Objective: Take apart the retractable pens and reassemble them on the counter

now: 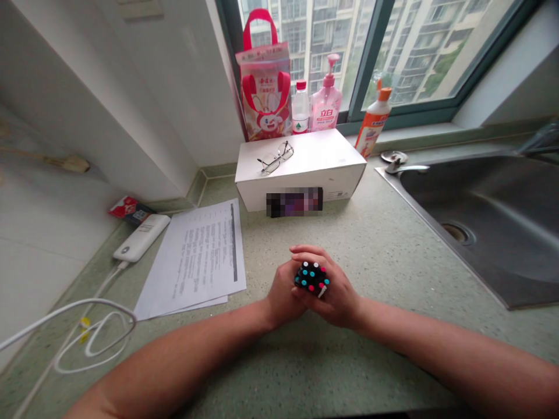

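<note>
Both hands are closed together around a bundle of black pens (311,277) just above the counter. The pens point end-up toward me, and their tips show white, turquoise and red dots; a small white piece like a clip sticks out at the lower right. My left hand (282,294) wraps the bundle from the left. From the right, my right hand (339,295) curls around it, with fingers reaching over the far side and the thumb across the near side. The pens' lower lengths are hidden inside the hands.
Beyond the hands stands a white box (297,157) with eyeglasses (277,158) on top. Printed sheets (196,262), a white power bank (142,237) and a looped white cable (98,331) lie left. A steel sink (493,233) is right. Bottles (326,107) and a red bag (266,99) line the window.
</note>
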A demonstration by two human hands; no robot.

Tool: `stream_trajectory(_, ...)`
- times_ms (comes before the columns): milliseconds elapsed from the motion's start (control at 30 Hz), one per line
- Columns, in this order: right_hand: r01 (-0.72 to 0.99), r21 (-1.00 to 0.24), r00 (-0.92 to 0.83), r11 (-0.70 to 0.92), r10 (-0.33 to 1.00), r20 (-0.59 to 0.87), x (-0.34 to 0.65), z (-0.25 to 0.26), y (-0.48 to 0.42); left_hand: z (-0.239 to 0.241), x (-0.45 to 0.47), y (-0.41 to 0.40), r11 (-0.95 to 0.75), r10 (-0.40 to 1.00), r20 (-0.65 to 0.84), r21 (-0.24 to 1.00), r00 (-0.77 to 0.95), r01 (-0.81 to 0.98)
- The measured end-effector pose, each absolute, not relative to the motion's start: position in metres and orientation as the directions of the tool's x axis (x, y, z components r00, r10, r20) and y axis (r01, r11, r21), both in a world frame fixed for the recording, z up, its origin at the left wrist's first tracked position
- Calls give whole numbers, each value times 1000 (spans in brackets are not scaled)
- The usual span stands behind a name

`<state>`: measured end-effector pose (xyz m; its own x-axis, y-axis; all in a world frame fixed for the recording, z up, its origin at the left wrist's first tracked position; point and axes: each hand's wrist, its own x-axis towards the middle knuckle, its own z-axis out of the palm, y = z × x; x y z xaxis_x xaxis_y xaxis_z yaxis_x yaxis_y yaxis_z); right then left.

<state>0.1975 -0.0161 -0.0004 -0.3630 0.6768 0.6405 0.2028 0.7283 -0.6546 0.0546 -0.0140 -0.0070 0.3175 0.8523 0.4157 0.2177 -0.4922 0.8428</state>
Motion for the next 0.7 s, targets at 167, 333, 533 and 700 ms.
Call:
stream_trajectory(167,210,-663,-360,719,687,631,199,-1,-17,-9,55,-14,-476,861,393,847,323,238)
stream_trajectory(333,211,-671,-354,711,695,626,200,-1,-18,-10,56,-15,-456,869,373,860,325,230)
stream_trajectory(533,206,-675,-364,709,695,619,201,0,-18,-8,56,-17,-424,883,342,875,321,235)
stream_trajectory(700,199,-677,-373,708,694,616,202,-3,-18,-8,56,-17,-418,883,334,879,329,230)
